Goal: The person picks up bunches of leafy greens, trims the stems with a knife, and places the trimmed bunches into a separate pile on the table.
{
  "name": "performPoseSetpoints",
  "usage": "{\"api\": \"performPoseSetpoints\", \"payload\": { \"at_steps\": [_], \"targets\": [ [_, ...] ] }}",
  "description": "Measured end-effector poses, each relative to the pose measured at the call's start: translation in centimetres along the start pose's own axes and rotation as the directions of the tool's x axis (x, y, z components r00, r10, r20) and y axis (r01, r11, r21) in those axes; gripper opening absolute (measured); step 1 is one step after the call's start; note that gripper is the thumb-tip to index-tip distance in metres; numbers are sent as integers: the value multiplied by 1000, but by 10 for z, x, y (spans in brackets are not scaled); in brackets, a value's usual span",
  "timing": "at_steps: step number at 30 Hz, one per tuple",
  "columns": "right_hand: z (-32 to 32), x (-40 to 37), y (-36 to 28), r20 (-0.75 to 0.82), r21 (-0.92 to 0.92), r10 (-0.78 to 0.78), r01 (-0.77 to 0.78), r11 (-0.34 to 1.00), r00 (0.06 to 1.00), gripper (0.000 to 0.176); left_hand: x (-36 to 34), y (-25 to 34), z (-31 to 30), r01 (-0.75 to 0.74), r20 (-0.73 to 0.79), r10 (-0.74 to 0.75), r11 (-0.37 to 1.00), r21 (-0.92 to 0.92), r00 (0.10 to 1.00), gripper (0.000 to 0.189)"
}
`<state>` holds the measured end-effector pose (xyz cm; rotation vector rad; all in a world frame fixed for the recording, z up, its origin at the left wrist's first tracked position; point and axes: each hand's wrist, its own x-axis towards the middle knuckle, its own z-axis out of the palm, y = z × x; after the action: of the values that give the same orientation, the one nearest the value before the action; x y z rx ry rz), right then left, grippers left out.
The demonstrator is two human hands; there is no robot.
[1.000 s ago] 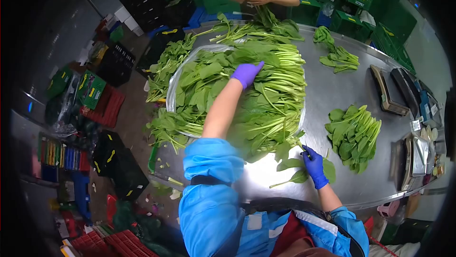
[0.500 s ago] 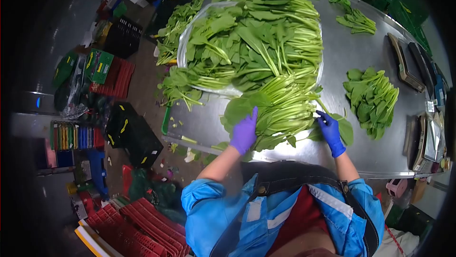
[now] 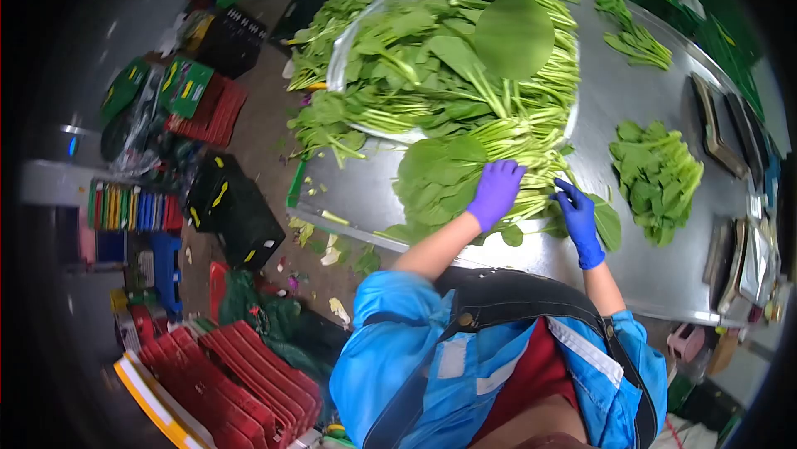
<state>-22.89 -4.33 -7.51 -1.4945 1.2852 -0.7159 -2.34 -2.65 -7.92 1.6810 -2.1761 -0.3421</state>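
A thick bundle of leafy greens [image 3: 444, 175] lies on the metal table in front of me, pale stems pointing right. My left hand [image 3: 496, 193], in a purple glove, is on top of its stems with the fingers together and bent over them. At the stem ends is my right hand [image 3: 579, 223], in a blue glove; its thumb and forefinger are slightly apart, beside the cut ends. Just right of that hand rests a loose broad leaf [image 3: 606, 221]. Beyond the bundle, a large heap of the same greens [image 3: 398, 42] is piled on clear plastic.
A separate bunch of greens [image 3: 656, 183] lies to the right, a smaller bunch [image 3: 635, 38] farther back. Dark trays [image 3: 721, 125] stand along the right edge of the table [image 3: 664, 279]. Black crates [image 3: 232, 212] and stacked red crates [image 3: 232, 383] are on the floor at left.
My left hand has slid right, from the leaves onto the stems of the bundle. My right hand stays near the stem ends. The view has shifted slightly; the other person's hand at the top is out of sight.
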Motion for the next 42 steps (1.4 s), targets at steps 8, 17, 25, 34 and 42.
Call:
{"api": "performPoseSetpoints", "payload": {
  "at_steps": [8,17,25,34,42],
  "targets": [
    [-6,-6,18,-23,57,47,-46,997,999,30,9,-20,2,-105,-26,109,989,104,994,41],
    [-14,4,11,-56,78,31,-26,997,998,29,-12,-11,-98,-80,-243,-66,835,-545,968,22],
    [19,1,-10,48,145,-57,49,988,997,28,2,1,-16,-130,-73,130,992,8,989,59],
    [-8,-9,4,-72,-87,-28,22,996,997,30,2,-24,-101,75,-104,-175,786,-614,979,38],
    [34,7,-70,4,-226,-365,356,907,931,37,-17,11,-91,239,241,-63,506,-829,969,39]
  ]
}}
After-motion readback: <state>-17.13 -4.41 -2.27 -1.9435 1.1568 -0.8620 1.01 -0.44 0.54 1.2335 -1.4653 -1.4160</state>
